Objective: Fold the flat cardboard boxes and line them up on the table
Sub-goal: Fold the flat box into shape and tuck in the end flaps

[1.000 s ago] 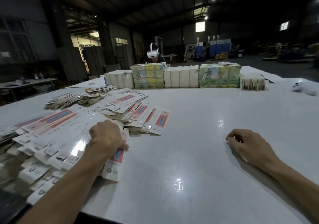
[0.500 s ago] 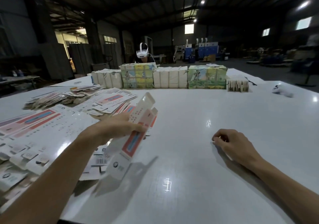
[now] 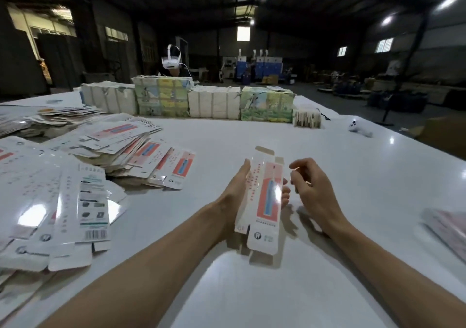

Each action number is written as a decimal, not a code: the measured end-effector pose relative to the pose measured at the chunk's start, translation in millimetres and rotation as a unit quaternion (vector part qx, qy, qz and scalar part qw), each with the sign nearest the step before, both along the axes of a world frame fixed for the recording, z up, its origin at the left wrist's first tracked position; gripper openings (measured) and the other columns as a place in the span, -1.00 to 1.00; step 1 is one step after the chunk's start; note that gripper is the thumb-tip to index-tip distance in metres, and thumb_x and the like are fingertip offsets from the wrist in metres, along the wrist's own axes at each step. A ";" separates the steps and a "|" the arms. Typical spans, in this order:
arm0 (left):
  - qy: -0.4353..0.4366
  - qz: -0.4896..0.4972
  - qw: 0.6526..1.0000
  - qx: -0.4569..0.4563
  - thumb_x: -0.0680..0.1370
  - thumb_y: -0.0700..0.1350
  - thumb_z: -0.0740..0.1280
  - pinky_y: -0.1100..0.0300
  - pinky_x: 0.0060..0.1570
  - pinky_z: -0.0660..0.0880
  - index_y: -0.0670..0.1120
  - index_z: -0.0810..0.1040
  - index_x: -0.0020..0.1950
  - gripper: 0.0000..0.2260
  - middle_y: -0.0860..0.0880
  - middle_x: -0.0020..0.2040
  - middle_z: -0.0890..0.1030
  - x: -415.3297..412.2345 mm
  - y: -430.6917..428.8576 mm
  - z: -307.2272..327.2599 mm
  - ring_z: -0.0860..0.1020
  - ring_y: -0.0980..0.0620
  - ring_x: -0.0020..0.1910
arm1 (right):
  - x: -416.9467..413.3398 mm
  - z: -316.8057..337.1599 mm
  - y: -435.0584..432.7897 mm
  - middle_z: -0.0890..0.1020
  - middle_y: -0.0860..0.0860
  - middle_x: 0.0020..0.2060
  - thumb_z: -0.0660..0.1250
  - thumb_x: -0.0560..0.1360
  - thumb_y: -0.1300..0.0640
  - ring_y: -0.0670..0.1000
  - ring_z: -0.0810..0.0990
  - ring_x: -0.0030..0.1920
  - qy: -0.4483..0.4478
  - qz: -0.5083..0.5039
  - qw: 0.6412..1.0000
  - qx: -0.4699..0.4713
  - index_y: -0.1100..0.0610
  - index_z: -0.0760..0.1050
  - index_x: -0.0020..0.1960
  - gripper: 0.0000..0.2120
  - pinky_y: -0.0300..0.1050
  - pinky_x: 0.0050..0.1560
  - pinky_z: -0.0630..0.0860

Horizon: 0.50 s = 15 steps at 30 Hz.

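Observation:
A long flat white box blank (image 3: 264, 199) with a red and blue panel is held lengthwise above the middle of the white table (image 3: 252, 289). My left hand (image 3: 233, 194) grips it from underneath, thumb along its left edge and fingertips showing at its right edge. My right hand (image 3: 311, 186) hovers just right of the blank with loosely curled fingers and holds nothing. A heap of the same flat blanks (image 3: 75, 176) covers the table's left side.
A row of stacked white and green-printed packs (image 3: 214, 100) runs across the far side of the table, with a person in a white headset (image 3: 171, 61) behind it. A white controller (image 3: 359, 128) lies far right. More flat blanks (image 3: 448, 229) lie at the right edge.
My left hand took one blank out of the heap and carried it right to the middle of the table. My right hand lifted off the table and came up beside it.

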<state>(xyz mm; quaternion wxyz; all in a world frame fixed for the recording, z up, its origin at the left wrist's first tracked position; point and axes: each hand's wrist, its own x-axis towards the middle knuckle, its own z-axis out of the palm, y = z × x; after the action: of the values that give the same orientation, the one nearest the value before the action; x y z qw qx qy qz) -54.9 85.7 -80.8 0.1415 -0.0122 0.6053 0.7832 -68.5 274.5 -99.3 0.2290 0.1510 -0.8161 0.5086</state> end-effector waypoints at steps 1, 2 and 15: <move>0.007 0.004 1.000 -0.001 0.70 0.33 0.02 -0.14 0.20 0.63 -0.11 0.58 0.40 -0.37 -0.25 0.23 0.69 -2.0 -1.3 -5.1 0.68 -0.26 0.13 | -0.1 0.3 -1.3 0.62 0.00 -0.07 0.27 0.71 0.20 0.00 0.63 -0.07 0.018 -0.005 1.000 0.000 0.09 0.48 0.21 -0.90 -0.02 0.01 0.65; 0.016 0.004 1.000 -0.002 0.70 0.32 0.04 -0.11 0.09 0.68 -0.10 0.60 0.36 -0.39 -0.23 0.18 0.71 -3.5 -3.3 -9.0 0.71 -0.23 0.06 | -0.7 0.8 -2.9 0.59 0.00 -0.04 0.28 0.70 0.18 -0.02 0.62 -0.05 0.035 -0.007 0.999 0.008 0.06 0.46 0.24 -0.87 -0.08 -0.01 0.64; 0.072 0.012 0.997 -0.019 0.73 0.25 0.08 0.13 -0.33 0.64 -0.06 0.63 -0.03 -0.51 -0.12 -0.22 0.72 -1.2 -2.6 -11.4 0.70 -0.07 -0.36 | -17.1 25.1 -17.3 0.52 -0.02 0.18 0.29 0.70 0.02 -0.03 0.45 0.30 0.041 0.033 0.983 0.178 0.11 0.61 0.31 -0.73 -0.19 0.20 0.47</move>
<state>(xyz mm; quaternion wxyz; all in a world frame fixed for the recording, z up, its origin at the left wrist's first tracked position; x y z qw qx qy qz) -56.1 83.1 -92.3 0.0875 0.0340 0.6286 0.7721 -85.5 257.1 -74.2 0.2147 0.2368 -0.8783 0.3557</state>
